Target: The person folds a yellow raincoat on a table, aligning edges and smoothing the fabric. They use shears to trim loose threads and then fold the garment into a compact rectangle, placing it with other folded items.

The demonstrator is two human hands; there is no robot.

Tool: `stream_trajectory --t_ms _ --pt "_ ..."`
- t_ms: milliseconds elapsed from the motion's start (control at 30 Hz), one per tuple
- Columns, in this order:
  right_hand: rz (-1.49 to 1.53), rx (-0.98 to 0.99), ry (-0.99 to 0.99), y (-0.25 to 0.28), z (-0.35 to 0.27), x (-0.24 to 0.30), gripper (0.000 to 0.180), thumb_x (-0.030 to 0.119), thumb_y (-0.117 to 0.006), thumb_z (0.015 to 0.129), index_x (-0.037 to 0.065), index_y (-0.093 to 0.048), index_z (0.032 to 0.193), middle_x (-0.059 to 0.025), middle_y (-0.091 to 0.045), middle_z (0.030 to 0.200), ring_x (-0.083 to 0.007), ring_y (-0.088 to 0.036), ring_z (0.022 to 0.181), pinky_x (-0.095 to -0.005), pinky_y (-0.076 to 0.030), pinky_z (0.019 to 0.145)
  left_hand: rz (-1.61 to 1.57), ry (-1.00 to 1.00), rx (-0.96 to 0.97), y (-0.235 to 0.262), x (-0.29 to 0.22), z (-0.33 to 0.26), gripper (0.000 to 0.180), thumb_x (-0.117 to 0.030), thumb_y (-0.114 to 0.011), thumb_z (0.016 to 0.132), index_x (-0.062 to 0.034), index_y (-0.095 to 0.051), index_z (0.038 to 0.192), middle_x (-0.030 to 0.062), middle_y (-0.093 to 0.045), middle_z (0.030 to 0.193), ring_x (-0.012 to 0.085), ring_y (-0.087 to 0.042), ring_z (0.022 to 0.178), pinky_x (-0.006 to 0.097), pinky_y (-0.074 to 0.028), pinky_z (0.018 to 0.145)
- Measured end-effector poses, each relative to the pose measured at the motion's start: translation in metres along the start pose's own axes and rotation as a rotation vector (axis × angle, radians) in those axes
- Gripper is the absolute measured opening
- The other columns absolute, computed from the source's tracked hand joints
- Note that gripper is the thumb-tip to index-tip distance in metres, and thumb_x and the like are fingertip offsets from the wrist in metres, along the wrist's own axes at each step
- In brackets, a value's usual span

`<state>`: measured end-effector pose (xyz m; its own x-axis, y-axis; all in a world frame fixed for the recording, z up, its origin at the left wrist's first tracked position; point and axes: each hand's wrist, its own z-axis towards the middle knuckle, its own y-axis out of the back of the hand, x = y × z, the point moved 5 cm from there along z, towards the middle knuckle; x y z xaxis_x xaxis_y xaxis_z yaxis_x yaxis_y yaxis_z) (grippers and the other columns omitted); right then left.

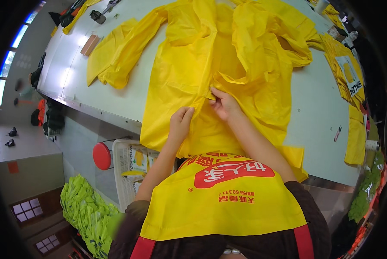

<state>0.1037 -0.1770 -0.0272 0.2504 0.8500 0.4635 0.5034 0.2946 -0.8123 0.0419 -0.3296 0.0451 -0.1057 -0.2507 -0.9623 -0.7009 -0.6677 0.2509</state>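
Observation:
A yellow raincoat (172, 77) lies spread over the table in front of me, its front parted and its sleeves reaching out to both sides. My left hand (181, 124) pinches the edge of the coat's left front panel near the hem. Just up and to the right, my right hand (224, 105) has its thumb and fingers closed on a fold of the same coat's front edge. Folds of the yellow fabric partly hide the fingertips of both hands.
The pale table (111, 97) bears a brown block (90, 45), a small dark object (97, 17) and a small pen-like tool (337, 133). Folded yellow garments (338, 64) lie along its right side. A red stool (102, 156), white basket (122, 172) and lime-green garments (87, 216) are at lower left.

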Motion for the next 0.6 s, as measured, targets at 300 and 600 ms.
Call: stream_trajectory --t_ms 300,600 --pt "-0.219 -0.125 0.135 -0.005 -0.06 0.046 0.021 0.011 -0.065 0.081 0.011 -0.061 0.102 0.0011 -0.062 0.093 -0.0102 -0.058 0.086 -0.0253 -0.048 0.066 -0.355 0.423 0.345 -0.07 -0.027 -0.057 0.024 -0.024 -0.064 0.083 -0.0052 -0.06 0.097 0.006 -0.061 0.086 0.0181 -0.056 0.073 0.031 -0.046 0.063" --pt "-0.282 -0.145 0.24 -0.002 -0.103 0.055 0.03 0.005 -0.062 0.082 0.008 -0.055 0.111 -0.0028 -0.06 0.102 -0.0145 -0.057 0.091 -0.0287 -0.049 0.076 -1.183 0.737 0.098 -0.09 -0.004 -0.011 0.02 -0.027 -0.064 0.083 -0.0122 -0.055 0.093 0.0004 -0.057 0.08 0.0111 -0.051 0.068 0.023 -0.044 0.055"
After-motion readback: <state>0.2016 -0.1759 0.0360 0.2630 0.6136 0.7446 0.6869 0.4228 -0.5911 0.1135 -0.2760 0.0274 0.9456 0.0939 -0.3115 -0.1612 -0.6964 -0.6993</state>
